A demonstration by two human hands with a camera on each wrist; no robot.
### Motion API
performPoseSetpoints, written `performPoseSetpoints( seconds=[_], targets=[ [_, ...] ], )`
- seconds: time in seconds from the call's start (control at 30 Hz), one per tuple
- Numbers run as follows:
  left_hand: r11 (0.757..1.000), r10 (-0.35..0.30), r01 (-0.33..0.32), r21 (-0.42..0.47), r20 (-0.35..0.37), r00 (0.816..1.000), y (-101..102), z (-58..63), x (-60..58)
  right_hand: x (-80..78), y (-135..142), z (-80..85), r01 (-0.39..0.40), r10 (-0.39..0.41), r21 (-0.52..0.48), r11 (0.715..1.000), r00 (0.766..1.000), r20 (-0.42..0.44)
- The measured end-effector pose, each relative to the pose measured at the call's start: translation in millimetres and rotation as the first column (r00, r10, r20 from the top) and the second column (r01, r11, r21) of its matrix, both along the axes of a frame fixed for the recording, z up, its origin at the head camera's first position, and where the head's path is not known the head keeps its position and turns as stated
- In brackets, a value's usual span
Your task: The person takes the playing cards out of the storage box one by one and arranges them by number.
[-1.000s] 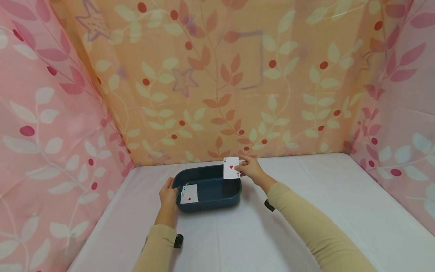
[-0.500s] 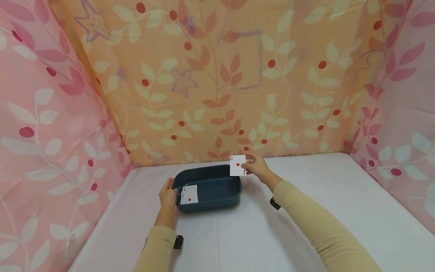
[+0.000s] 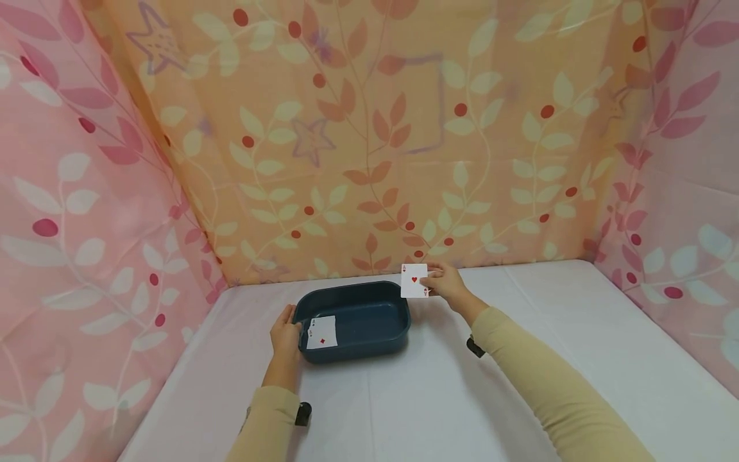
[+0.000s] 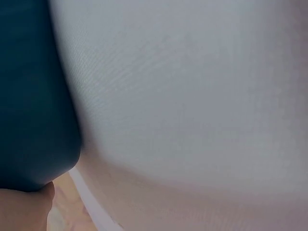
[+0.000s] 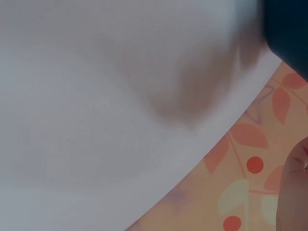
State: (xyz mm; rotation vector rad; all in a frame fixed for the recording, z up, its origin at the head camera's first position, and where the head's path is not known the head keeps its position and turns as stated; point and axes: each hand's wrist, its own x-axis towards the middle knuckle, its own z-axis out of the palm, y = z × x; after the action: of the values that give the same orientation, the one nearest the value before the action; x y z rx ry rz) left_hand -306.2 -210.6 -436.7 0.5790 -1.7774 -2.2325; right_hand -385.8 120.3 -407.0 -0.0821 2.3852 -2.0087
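A dark blue rectangular tray [image 3: 372, 328] stands on the white-covered table, with my left hand [image 3: 285, 335] gripping its left end, thumb at the rim. My right hand [image 3: 451, 286] pinches an ace of hearts playing card [image 3: 408, 287] by its right side, face toward me, above the tray's back right corner. Overlapping cards [image 3: 323, 333] lie face up in the tray's left part, an ace of diamonds on top. The left wrist view catches the tray's side [image 4: 29, 96] and a bit of the left hand [image 4: 24, 209]. At the right wrist view's edge is part of the right hand [image 5: 292, 192].
The white tablecloth [image 3: 519, 346] spreads around the tray. An orange leaf-patterned cloth [image 3: 369, 128] hangs behind the table's back edge, with pink patterned cloths [image 3: 75, 256] at both sides. A dark wrist device [image 3: 476, 347] shows under the right sleeve.
My right hand has drawn the ace of hearts to the right, from over the tray's interior to its back right corner. The left hand and the tray have hardly moved.
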Motion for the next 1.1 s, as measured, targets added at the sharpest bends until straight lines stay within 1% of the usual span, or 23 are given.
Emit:
performPoseSetpoints(
  seconds=[0.1, 0.27, 0.6, 0.83, 0.97, 1.1],
  targets=[
    [1.000, -0.004, 0.004, -0.004, -0.008, 1.000, 0, -1.7, -0.6, -0.7, 4, -0.9, 0.014, -0.014, -0.002, 1.000, 1.000, 0.013],
    [1.000, 0.003, -0.003, 0.006, -0.014, 1.000, 0, -0.3, -0.3, -1.8, 8, -3.9, 0.036, -0.036, 0.000, 0.999, 0.999, 0.021],
    [1.000, 0.000, 0.000, 0.010, -0.018, 1.000, 2, -0.7, 0.1, -4.0, 19, -17.6, 0.097, -0.097, 0.003, 0.995, 0.994, 0.044],
    [1.000, 0.007, -0.007, 0.002, -0.014, 1.000, 1, -1.4, -0.4, -8.2, 19, -29.0, 0.110, -0.109, -0.004, 0.994, 0.993, 0.049],
    [1.000, 0.014, -0.014, -0.003, 0.002, 1.000, 1, -2.7, -1.6, -9.4, 18, -34.6, 0.122, -0.125, 0.044, 0.992, 0.991, 0.057],
    [1.000, 0.018, -0.018, -0.005, 0.002, 1.000, 3, -0.9, -1.6, -8.9, 18, -38.1, 0.136, -0.144, 0.090, 0.987, 0.986, 0.080]
  ],
)
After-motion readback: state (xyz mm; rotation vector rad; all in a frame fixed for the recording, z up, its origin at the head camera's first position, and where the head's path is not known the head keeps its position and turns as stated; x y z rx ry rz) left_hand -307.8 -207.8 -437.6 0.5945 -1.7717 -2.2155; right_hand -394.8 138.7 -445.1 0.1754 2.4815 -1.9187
